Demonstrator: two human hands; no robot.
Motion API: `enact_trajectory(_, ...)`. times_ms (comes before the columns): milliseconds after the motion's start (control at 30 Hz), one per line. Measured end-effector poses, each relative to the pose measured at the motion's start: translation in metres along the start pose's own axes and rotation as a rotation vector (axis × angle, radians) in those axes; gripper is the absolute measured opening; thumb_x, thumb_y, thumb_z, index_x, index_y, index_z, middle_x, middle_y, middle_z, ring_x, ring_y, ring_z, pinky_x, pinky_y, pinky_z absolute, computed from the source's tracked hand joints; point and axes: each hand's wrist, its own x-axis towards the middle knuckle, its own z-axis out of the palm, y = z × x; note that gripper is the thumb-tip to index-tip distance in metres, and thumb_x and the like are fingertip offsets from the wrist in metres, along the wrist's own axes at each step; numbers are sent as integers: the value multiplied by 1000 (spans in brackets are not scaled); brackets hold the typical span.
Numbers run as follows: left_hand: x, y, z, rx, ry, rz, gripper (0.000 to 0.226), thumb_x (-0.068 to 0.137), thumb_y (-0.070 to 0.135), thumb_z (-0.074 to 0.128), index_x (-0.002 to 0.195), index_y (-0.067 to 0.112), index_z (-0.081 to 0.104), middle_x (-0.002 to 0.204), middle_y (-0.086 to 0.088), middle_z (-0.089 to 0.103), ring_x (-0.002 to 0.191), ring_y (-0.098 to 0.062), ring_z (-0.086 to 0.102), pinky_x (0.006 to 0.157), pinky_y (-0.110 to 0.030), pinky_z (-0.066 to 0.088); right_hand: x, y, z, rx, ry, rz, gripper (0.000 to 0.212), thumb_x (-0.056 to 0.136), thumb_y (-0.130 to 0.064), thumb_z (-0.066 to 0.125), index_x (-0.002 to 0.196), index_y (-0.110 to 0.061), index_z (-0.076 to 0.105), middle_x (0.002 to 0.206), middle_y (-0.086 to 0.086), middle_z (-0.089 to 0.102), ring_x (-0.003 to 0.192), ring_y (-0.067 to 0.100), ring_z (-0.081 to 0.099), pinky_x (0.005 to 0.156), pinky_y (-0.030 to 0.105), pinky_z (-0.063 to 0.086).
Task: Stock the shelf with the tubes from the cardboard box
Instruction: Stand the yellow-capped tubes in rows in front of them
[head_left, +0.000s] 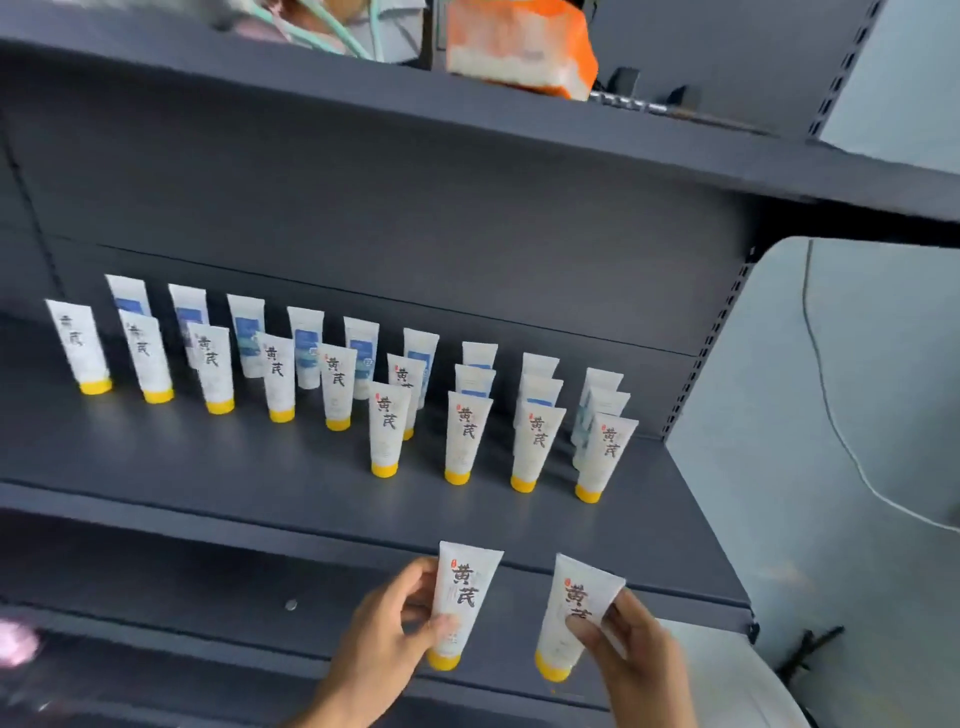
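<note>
My left hand (384, 629) pinches a white tube with a yellow cap (460, 597), held upright, cap down, just below the front edge of the dark grey shelf (260, 488). My right hand (628, 660) pinches a second such tube (571, 613), tilted slightly right. On the shelf stand several white tubes on yellow caps (387, 431) in front rows, with several blue-labelled tubes (249, 332) behind them. The cardboard box is out of view.
An upper shelf (467, 119) overhangs the tubes and carries an orange-and-white pack (519, 47). A lower shelf (208, 613) sits beneath my hands. A pale wall with a white cable (831, 405) lies to the right. A bare strip of shelf runs in front of the left-hand tubes.
</note>
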Motion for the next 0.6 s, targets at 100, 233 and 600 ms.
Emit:
enact_trajectory(100, 9, 3, -40, 3, 33, 19, 46, 82, 13, 75, 112, 44, 60, 108, 16, 74, 96, -9, 72, 83, -19, 55, 16, -34, 30, 77, -55, -58, 47, 84, -3, 74, 99, -47, 68, 97, -13, 76, 92, 1, 70, 78, 8, 49)
enact_trajectory(233, 19, 5, -91, -22, 112, 57, 42, 84, 8, 76, 108, 41, 63, 110, 13, 75, 99, -8, 72, 82, -18, 56, 35, -70, 73, 255, -124, -67, 38, 87, 1, 69, 101, -35, 72, 103, -3, 77, 99, 12, 71, 86, 26, 53)
enact_trajectory(600, 52, -5, -206, -91, 226, 105, 42, 85, 7, 76, 107, 41, 65, 112, 9, 75, 104, -14, 71, 80, -20, 58, 90, -137, 181, 325, -201, -133, 26, 90, -6, 69, 104, -27, 71, 105, -9, 76, 101, 8, 70, 82, 20, 55)
